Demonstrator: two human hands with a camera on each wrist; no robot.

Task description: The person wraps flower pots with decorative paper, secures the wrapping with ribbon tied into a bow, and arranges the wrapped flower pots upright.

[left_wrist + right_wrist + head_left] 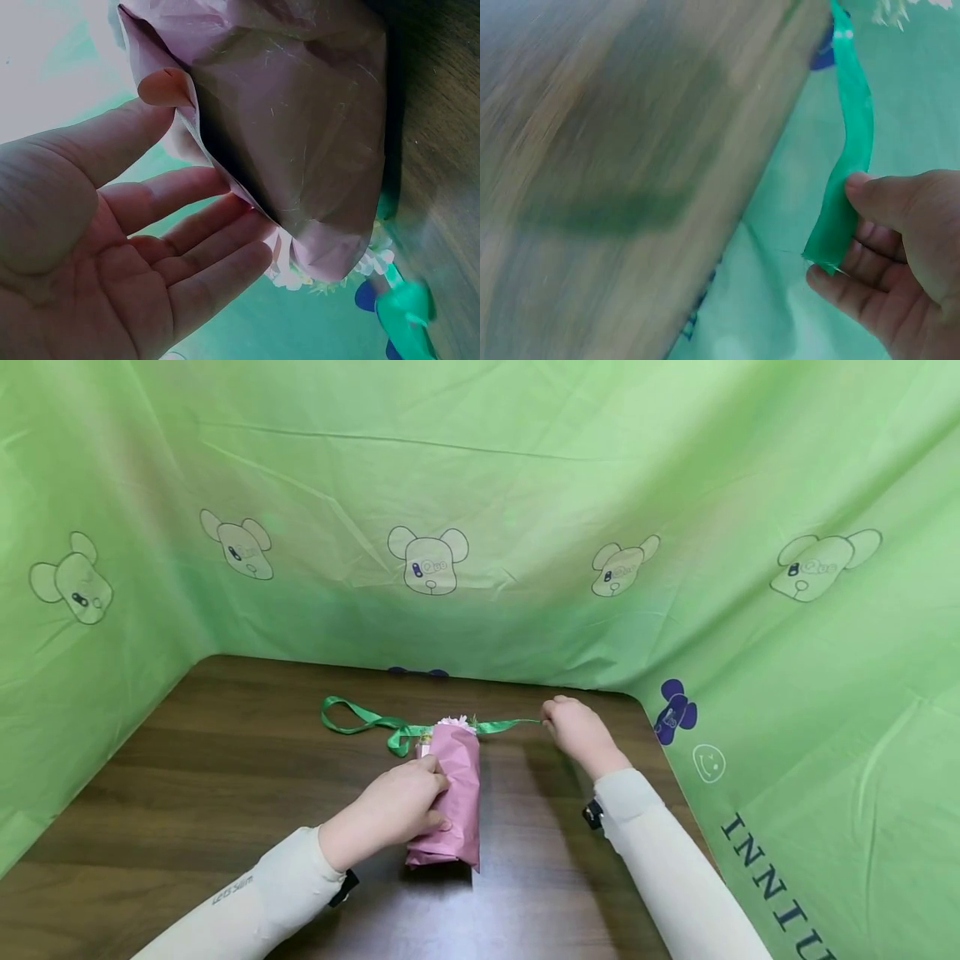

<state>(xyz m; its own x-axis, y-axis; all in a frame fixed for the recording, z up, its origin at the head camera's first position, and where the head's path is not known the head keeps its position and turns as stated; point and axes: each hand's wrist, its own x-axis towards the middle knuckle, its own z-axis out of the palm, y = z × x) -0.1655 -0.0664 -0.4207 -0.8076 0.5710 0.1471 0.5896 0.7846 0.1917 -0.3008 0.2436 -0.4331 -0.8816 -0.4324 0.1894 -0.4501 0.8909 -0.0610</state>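
A small bouquet in pink wrapping paper (459, 777) lies on the table, its white and pale pink blossoms (454, 722) showing at the far end. My left hand (393, 802) holds the bouquet's left side; the left wrist view shows thumb and fingers at the paper's (300, 135) open edge. A green ribbon (498, 726) passes by the flower end, its middle hidden by the wrap. Off to the right, my right hand (577, 735) pinches one ribbon end. In the right wrist view that cut end of the ribbon (844, 217) sits between thumb and fingers.
The ribbon's other part forms a loose loop (352, 718) on the table left of the flowers. Green cloth (517, 635) printed with bear heads hangs around the back and sides of the brown wooden table (225, 760).
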